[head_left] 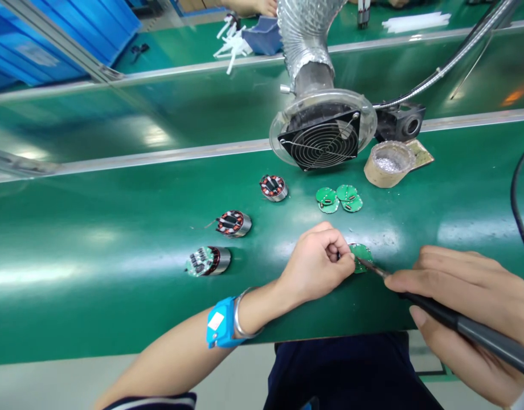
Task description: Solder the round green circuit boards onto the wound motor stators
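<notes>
My left hand [315, 263] is curled into a fist on the green bench, pinching the edge of a small round green circuit board [361, 255]. My right hand [467, 310] grips a dark soldering iron [454, 322] like a pen. The iron's metal tip touches the board right beside my left fingers. A blue wrist strap [221, 323] circles my left wrist.
Three small motor stators [233, 223] lie in a row to the left. Two more green boards [339, 199] sit further back. Behind them stand a fume extractor fan [322, 139] on a foil duct and a cardboard ring holding solder dross [389, 163]. A black cable [518, 199] hangs at right.
</notes>
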Demonstrator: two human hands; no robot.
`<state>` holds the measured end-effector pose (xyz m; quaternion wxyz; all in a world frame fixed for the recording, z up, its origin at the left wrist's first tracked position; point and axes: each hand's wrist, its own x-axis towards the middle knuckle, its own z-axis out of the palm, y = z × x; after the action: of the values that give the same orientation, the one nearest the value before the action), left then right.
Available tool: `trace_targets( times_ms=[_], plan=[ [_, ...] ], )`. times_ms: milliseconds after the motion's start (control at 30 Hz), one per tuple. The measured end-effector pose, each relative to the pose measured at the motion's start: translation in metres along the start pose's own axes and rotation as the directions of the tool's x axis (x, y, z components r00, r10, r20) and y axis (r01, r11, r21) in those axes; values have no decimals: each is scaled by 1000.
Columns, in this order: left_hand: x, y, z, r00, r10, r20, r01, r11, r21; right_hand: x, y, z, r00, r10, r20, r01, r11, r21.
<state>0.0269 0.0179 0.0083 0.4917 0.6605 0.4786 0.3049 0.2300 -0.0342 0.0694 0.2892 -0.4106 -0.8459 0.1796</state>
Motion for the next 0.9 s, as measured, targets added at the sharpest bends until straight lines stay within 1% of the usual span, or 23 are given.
trace_targets(
  times_ms=[100, 167, 233, 267, 300, 333, 367, 400, 433, 467, 500, 533, 600, 633, 667, 700, 733, 767, 800, 833, 900],
  plan=[
    [0, 0, 0, 1000, 3, -2, -3, 1000, 2, -3, -1, -1, 999, -39, 1, 39, 999, 3],
    [0, -1, 0, 1000, 2, 0, -2, 1000, 3, -4, -2, -4, 999, -23, -33, 23, 1000, 13],
    [0, -1, 0, 1000, -1, 5, 1, 1000, 7, -4, 2, -9, 993, 35, -109, -33, 999, 14],
    [0, -1, 0, 1000, -2, 7, 2, 1000, 10, -2, 8, -11, 983, 71, -169, -73, 997, -7],
    [0, -1, 0, 1000, -4, 9, 4, 1000, 14, 0, 18, -12, 963, 88, -254, -103, 993, -49],
    [0, -1, 0, 1000, -6, 10, 6, 1000, 20, 2, 31, -11, 931, 113, -347, -158, 982, -102],
    [0, -1, 0, 1000, -9, 10, 9, 1000, 25, 5, 46, -10, 896, 89, -435, -180, 969, -171],
    [0, -1, 0, 1000, -14, 8, 14, 999, 30, 7, 64, -8, 841, 17, -541, -173, 955, -240],
    [0, -1, 0, 1000, -20, 7, 20, 999, 33, 8, 80, -4, 822, 61, -567, -239, 939, -246],
    [-1, -1, -1, 1000, -28, 8, 28, 999, 35, 8, 95, 0, 840, 126, -528, -281, 933, -223],
    [-1, -1, -1, 999, -36, 13, 35, 999, 33, 7, 106, 4, 873, 186, -450, -300, 934, -194],
    [-2, -1, -2, 999, -41, 23, 40, 999, 26, 6, 113, 7, 883, 207, -420, -303, 937, -176],
    [-5, -1, -3, 998, -32, 53, 32, 999, 7, 1, 113, 13, 899, 200, -389, -263, 958, -116],
    [-7, -1, -3, 998, -15, 66, 14, 1000, 7, -1, 107, 16, 922, 161, -353, -204, 975, -87],
    [-10, -2, -3, 997, 7, 74, -9, 1000, 19, -3, 100, 18, 956, 102, -276, -118, 992, -41],
    [-12, -2, -2, 996, 29, 79, -32, 999, 43, -4, 93, 20, 984, 28, -175, -24, 999, 21],
    [-14, -3, -1, 996, 45, 80, -51, 996, 75, -3, 86, 22, 996, -50, -72, 56, 994, 90],
    [-15, -4, 1, 996, 54, 78, -62, 992, 109, -2, 80, 25, 993, -120, 10, 117, 981, 157],
    [-16, -4, 3, 996, 52, 74, -62, 989, 137, 0, 75, 27, 984, -168, 57, 153, 967, 204],
    [-17, -5, 5, 997, 43, 69, -53, 987, 155, 3, 71, 29, 979, -194, 60, 176, 958, 225],
    [-17, -6, 9, 998, 27, 54, -36, 986, 164, 11, 66, 31, 977, -214, 1, 209, 953, 220]
  ],
)
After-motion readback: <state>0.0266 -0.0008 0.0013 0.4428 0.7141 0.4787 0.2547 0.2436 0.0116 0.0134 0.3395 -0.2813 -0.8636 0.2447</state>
